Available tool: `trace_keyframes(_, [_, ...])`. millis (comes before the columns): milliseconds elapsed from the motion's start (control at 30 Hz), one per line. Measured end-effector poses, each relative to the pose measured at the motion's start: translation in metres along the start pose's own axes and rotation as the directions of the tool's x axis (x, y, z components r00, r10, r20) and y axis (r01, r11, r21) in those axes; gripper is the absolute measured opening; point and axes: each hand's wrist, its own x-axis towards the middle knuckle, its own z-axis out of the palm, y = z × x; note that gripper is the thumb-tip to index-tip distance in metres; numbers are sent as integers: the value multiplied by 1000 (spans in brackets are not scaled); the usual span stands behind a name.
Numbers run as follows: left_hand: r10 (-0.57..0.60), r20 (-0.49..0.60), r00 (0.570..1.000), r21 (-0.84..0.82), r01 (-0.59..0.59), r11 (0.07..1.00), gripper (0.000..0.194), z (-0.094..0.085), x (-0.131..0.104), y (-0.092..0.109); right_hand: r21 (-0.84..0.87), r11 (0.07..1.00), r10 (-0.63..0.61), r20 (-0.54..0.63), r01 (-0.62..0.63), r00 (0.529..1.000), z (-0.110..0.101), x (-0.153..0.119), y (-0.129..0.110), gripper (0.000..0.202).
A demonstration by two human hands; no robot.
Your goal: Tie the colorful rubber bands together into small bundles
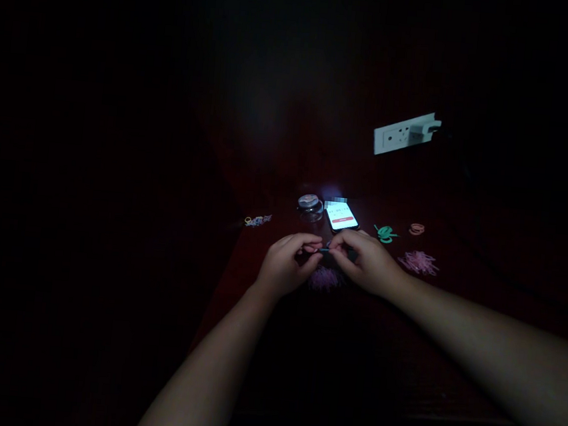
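Note:
Both of my hands meet over the dark table, fingertips close together. My left hand [286, 261] pinches one end of a thin blue-green strand [324, 250]. At its other end, my right hand [367, 262] is closed in a pinch too. The strand is too small and dim to tell its exact kind. Just below the fingers lies a loose pile of thin purple strands [325, 280]. Behind my right hand a lit phone [342, 216] leans or lies with its screen showing. Beside the phone stands a small clear jar with a patterned lid [308, 202].
Right of my hands are green bands [385, 233], orange rings [416, 230] and a pile of pink strands [418, 261]. A multicoloured small bundle [258, 220] lies near the table's left edge. A white socket panel [396, 137] with a plug is at the back. The surroundings are very dark.

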Motion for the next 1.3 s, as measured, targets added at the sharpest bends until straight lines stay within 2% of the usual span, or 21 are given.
trace_keyframes(200, [-4, 7, 1000, -9, 4, 1000, 25, 0, -1, -2, 12, 1000, -17, -8, 17, 1000, 0, 1, 0, 6])
trace_keyframes(567, [71, -5, 997, -20, -71, 997, 23, -1, -1, 0, 13, 1000, -26, -14, 26, 1000, 0, 1, 2, 7])
trace_keyframes(1300, [90, -37, 995, -17, -91, 996, 20, 1, 0, 2, 26, 998, -55, 0, 55, 998, -3, -1, 2, 5])
